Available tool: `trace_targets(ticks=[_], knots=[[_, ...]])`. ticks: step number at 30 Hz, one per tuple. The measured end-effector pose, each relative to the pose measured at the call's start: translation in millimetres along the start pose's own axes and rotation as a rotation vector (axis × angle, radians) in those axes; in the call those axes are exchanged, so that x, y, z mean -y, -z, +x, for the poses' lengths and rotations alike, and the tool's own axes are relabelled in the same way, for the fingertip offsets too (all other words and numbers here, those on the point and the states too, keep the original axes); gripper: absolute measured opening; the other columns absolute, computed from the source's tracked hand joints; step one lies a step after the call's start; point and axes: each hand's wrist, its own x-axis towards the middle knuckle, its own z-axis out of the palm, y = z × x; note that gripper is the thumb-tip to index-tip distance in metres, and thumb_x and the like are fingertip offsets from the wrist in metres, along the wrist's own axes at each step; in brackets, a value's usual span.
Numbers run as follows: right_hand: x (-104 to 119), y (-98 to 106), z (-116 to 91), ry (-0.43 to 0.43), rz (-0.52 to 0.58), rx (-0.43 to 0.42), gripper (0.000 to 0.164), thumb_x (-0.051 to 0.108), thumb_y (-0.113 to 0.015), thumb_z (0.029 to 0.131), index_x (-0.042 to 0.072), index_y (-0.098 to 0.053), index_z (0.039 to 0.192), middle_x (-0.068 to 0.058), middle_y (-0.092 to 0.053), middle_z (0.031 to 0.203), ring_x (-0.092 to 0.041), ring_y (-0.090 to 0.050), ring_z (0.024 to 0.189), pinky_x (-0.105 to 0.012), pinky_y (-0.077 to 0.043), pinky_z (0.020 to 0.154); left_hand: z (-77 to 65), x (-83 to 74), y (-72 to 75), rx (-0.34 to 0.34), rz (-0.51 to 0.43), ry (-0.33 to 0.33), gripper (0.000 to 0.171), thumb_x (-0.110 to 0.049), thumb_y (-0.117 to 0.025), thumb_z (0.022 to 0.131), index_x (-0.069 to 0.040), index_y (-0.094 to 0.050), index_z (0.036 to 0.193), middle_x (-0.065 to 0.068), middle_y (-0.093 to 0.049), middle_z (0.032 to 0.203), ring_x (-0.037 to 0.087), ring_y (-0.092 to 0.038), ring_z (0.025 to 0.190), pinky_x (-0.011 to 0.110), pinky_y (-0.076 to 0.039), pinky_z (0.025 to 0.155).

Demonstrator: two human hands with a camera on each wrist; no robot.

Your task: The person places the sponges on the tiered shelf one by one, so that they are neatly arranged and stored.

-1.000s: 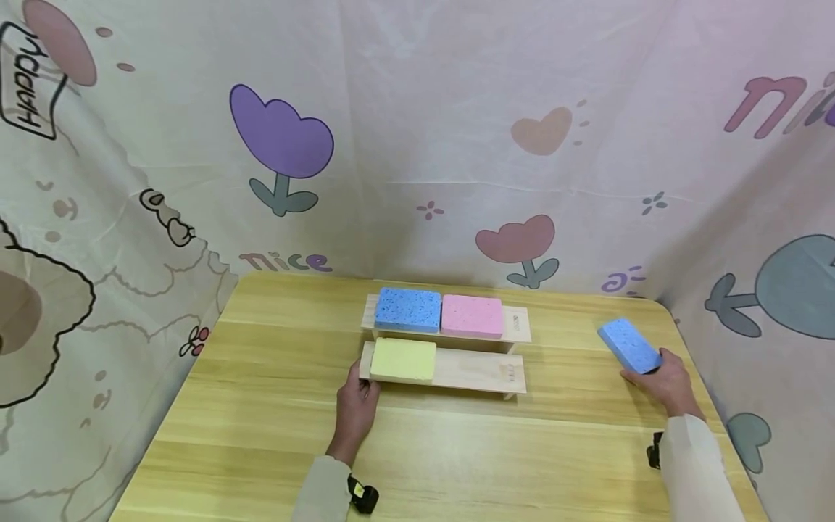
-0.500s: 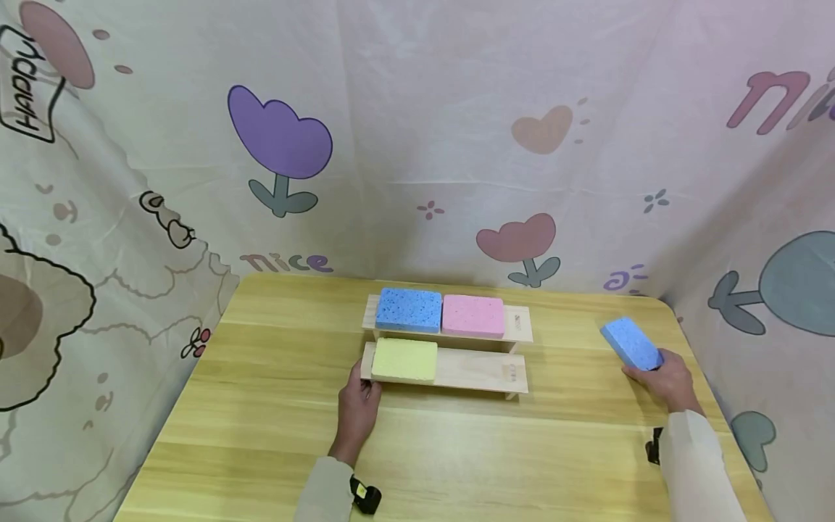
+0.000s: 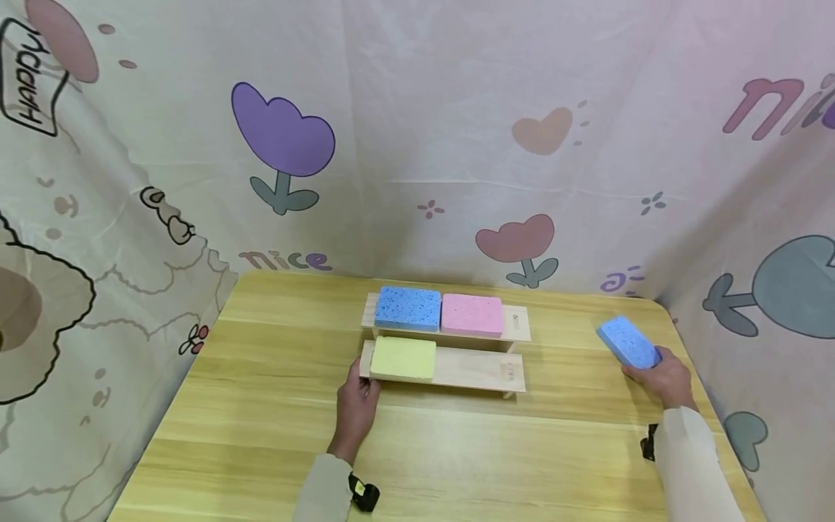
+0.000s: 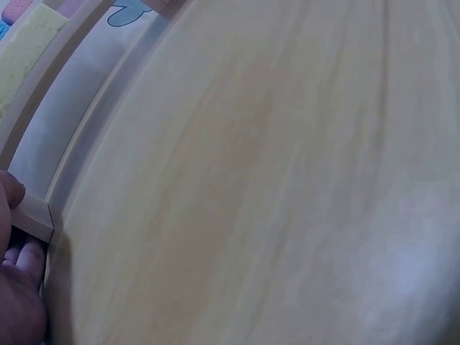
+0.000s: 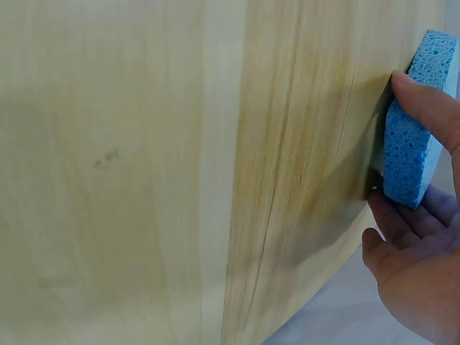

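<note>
At the right of the table, my right hand (image 3: 667,378) pinches a blue sponge (image 3: 628,342) by its near end. In the right wrist view the thumb lies on one side of the blue sponge (image 5: 411,144) and the fingers on the other. My left hand (image 3: 356,406) grips the left end of the front wooden shelf (image 3: 472,370), thumb and fingers around its leg (image 4: 34,215). A yellow sponge (image 3: 403,358) lies on that shelf's left part. Behind it, a second wooden shelf (image 3: 517,323) bears a speckled blue sponge (image 3: 407,309) and a pink sponge (image 3: 472,315) side by side.
Both low shelves stand on a wood-grain table (image 3: 457,464), one behind the other. A printed cloth (image 3: 417,130) hangs behind the table and along its left and right sides. Each wrist wears a small black camera (image 3: 365,494).
</note>
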Motion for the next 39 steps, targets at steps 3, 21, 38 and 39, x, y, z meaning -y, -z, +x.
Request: trace_targets(ticks=[3, 21, 38, 39], knots=[[-2, -1, -1, -0.003, -0.008, -0.008, 0.099, 0.038, -0.071, 0.081, -0.013, -0.014, 0.144, -0.041, -0.022, 0.144, -0.057, -0.026, 0.130, -0.067, -0.028, 0.107, 0.0, -0.7, -0.5, 0.005, 0.000, 0.005, 0.053, -0.006, -0.054, 0.093, -0.005, -0.038, 0.143, 0.023, -0.055, 0.133, 0.033, -0.056, 0.120, 0.042, -0.052, 0.095], [3, 2, -13, -0.037, -0.016, -0.016, 0.106, 0.050, -0.070, 0.079, -0.012, -0.014, 0.146, -0.040, -0.020, 0.146, -0.055, -0.025, 0.131, -0.066, -0.027, 0.108, 3.6, -0.3, -0.3, 0.001, 0.016, 0.004, 0.053, -0.007, -0.055, 0.093, -0.005, -0.039, 0.142, 0.022, -0.056, 0.132, 0.032, -0.057, 0.119, 0.043, -0.053, 0.095], [31, 18, -26, 0.083, -0.043, -0.064, 0.102, 0.048, -0.067, 0.082, -0.011, -0.013, 0.146, -0.039, -0.021, 0.146, -0.055, -0.030, 0.126, -0.069, -0.031, 0.103, 1.2, -4.0, 2.4, 0.008, -0.006, 0.028, 0.054, -0.007, -0.054, 0.092, -0.001, -0.037, 0.143, 0.027, -0.054, 0.132, 0.035, -0.056, 0.119, 0.042, -0.052, 0.096], [33, 19, -28, 0.097, -0.046, -0.073, 0.101, 0.047, -0.067, 0.083, -0.011, -0.014, 0.146, -0.039, -0.022, 0.145, -0.055, -0.031, 0.125, -0.069, -0.032, 0.102, 1.2, -4.2, 2.3, 0.011, -0.009, 0.032, 0.054, -0.007, -0.054, 0.092, -0.001, -0.036, 0.143, 0.027, -0.053, 0.132, 0.035, -0.056, 0.119, 0.041, -0.052, 0.095]])
